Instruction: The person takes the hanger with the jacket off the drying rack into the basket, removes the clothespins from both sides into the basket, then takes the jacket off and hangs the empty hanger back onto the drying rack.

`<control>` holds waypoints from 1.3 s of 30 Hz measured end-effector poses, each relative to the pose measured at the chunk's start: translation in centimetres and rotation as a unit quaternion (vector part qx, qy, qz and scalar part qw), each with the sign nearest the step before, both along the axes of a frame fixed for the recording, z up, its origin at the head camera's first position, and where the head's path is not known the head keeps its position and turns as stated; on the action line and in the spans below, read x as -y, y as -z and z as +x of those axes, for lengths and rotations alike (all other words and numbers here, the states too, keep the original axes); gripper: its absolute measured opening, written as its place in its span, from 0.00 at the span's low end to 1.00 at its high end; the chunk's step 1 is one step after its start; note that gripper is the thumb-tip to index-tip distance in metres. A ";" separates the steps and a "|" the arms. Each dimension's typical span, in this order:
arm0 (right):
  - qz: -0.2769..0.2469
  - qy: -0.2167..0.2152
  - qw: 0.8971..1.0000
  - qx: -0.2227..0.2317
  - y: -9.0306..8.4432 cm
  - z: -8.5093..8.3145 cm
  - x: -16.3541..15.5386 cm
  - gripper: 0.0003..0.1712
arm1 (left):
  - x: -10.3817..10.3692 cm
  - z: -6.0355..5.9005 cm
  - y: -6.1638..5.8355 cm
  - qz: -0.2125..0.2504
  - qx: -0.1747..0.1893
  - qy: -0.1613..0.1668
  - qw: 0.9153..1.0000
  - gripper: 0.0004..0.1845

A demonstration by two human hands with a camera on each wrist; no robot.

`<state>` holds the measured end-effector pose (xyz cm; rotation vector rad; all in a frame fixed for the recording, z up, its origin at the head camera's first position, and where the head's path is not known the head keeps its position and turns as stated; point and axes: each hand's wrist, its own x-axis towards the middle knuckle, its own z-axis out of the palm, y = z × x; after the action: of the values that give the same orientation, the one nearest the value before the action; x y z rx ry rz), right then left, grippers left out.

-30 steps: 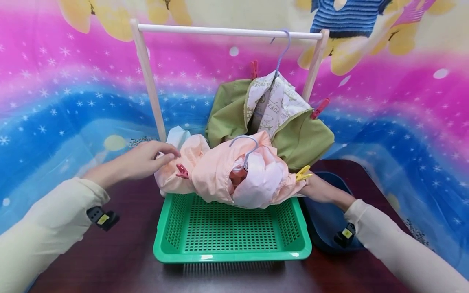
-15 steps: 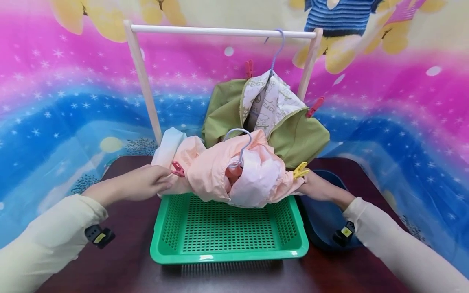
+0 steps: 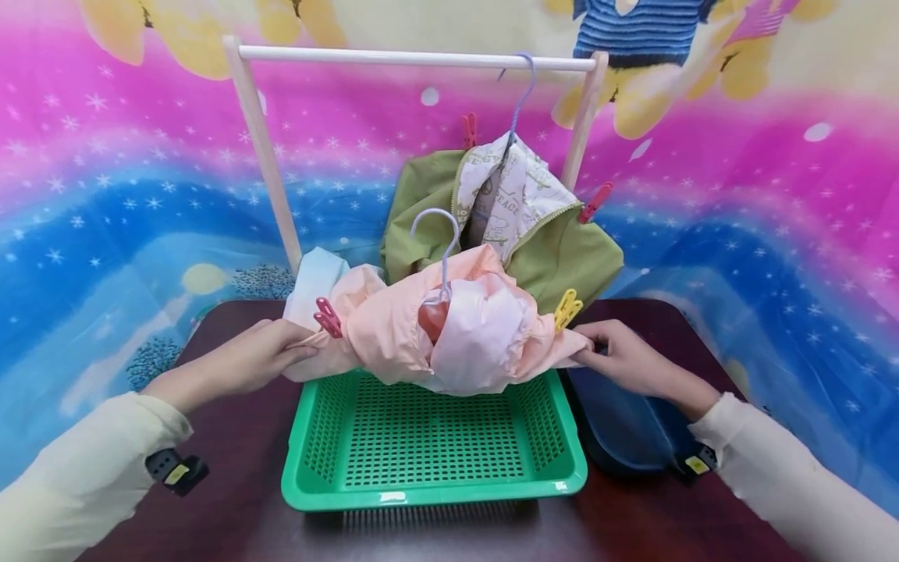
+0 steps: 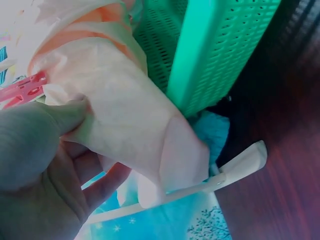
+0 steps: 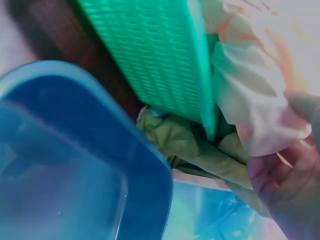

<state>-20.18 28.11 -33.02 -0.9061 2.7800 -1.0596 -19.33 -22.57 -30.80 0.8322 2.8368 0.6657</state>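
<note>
A pale pink jacket point(image 3: 386, 328) with a whitish lining is bunched above the back of the green basket point(image 3: 434, 497). A light purple hanger point(image 3: 449, 250) sticks up out of its neck. My left hand point(image 3: 246, 361) pinches the jacket's left side between thumb and fingers, just beside a red clothespin point(image 3: 327, 318) clipped to the cloth. At the opposite side my right hand point(image 3: 635, 363) pinches the fabric, close to a yellow clothespin point(image 3: 567, 310). Both wrist views show the thumbs point(image 4: 75, 112) pressing on the pale cloth. Most of the hanger is hidden inside the jacket.
Behind, a green jacket point(image 3: 562, 261) with red clothespins point(image 3: 595, 203) hangs from a hanger on the white rod point(image 3: 379, 56) of a wooden rack. A dark blue basin point(image 3: 625, 429) stands right of the basket on the dark table point(image 3: 232, 499).
My left hand has come down and taken hold of the jacket's left side. My right hand has shifted outward along the right side. The hanger hook has swung more upright, and the head view has shifted slightly.
</note>
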 end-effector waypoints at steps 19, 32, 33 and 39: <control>0.040 0.045 0.998 0.009 3.4 1.1 -0.1 0.11 | 0.3 1.3 4.7 0.065 -0.071 -0.061 0.994 0.15; 0.170 0.093 0.972 -0.131 4.8 1.4 1.5 0.19 | -1.4 1.8 8.0 0.017 -0.197 -0.109 0.974 0.07; 0.174 0.094 0.971 -0.131 4.9 1.4 1.6 0.18 | -1.5 1.8 8.2 0.016 -0.200 -0.111 0.973 0.07; 0.189 0.101 0.967 -0.134 5.3 1.2 1.6 0.13 | -1.8 1.8 8.6 0.003 -0.196 -0.106 0.975 0.08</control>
<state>-18.93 26.54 -38.35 -0.7782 3.1911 -0.4087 -17.52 -20.76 -39.39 0.7376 3.3164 0.5882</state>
